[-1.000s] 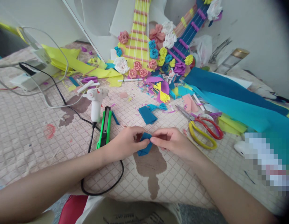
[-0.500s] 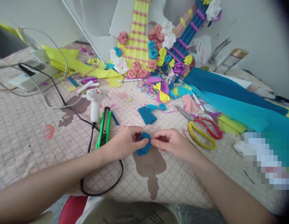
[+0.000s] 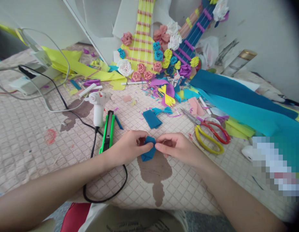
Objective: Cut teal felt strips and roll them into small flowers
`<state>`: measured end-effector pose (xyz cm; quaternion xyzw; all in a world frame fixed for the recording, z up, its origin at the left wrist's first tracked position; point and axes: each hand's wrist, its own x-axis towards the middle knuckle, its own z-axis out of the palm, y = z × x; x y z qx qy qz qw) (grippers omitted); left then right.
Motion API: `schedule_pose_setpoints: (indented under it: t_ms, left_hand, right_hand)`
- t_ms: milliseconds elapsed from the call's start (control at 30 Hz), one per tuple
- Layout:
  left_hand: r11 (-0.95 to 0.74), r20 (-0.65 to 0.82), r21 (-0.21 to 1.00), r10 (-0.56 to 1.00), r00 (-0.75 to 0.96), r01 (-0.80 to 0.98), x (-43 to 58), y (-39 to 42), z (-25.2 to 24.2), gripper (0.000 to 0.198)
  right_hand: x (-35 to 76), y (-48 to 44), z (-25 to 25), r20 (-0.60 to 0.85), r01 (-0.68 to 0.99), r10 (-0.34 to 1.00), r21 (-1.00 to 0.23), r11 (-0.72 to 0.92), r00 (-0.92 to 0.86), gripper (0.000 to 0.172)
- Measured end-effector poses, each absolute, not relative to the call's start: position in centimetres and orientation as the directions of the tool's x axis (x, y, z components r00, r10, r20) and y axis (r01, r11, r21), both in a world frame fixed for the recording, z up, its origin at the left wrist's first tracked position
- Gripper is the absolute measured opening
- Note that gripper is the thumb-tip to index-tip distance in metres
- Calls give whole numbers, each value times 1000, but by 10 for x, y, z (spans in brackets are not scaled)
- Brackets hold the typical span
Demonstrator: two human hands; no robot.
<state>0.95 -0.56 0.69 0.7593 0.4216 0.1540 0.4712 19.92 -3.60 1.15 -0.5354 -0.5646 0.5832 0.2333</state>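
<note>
A small folded piece of blue crepe paper (image 3: pixel 148 154) is pinched between the thumb and fingers of my left hand (image 3: pixel 132 145). My right hand (image 3: pixel 175 146) closes its thumb and fingertips on the right edge of that same piece. Just beyond my hands lies a second folded blue paper (image 3: pixel 152 119), with a light blue gathered paper strip (image 3: pixel 164 111) touching its far side. Left of my left hand rests a green utility knife (image 3: pixel 108 132). Scissors (image 3: pixel 207 132) with one red and one yellow handle lie open beyond my right hand.
A white glue gun (image 3: pixel 98 108) stands at the left, its black cord looping under my left forearm. Two paper-flowered guitar shapes, one yellow (image 3: pixel 143 42) and one blue (image 3: pixel 194 38), lean at the back. Blue crepe sheets (image 3: pixel 236 100) spread at the right. A bin (image 3: pixel 137 220) sits below the table edge.
My right fingertips have shifted very slightly at the paper's edge. Everything else stays where it was.
</note>
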Motion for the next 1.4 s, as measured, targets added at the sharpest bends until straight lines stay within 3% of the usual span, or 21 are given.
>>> schedule_pose_setpoints:
  t_ms: [167, 633, 1400]
  left_hand:
    - [-245, -160, 822, 767, 621, 515, 10, -7, 6, 23]
    - [-225, -156, 843, 768, 621, 489, 10, -7, 7, 31]
    - [-132, -189, 881, 782, 593, 455, 10, -6, 6, 24]
  right_hand:
    - [197, -36, 10, -299, 315, 907, -927, -202, -296, 17]
    - [196, -36, 10, -331, 276, 898, -927, -253, -290, 13]
    - [198, -37, 7, -329, 304, 883, -925, -229, -334, 18]
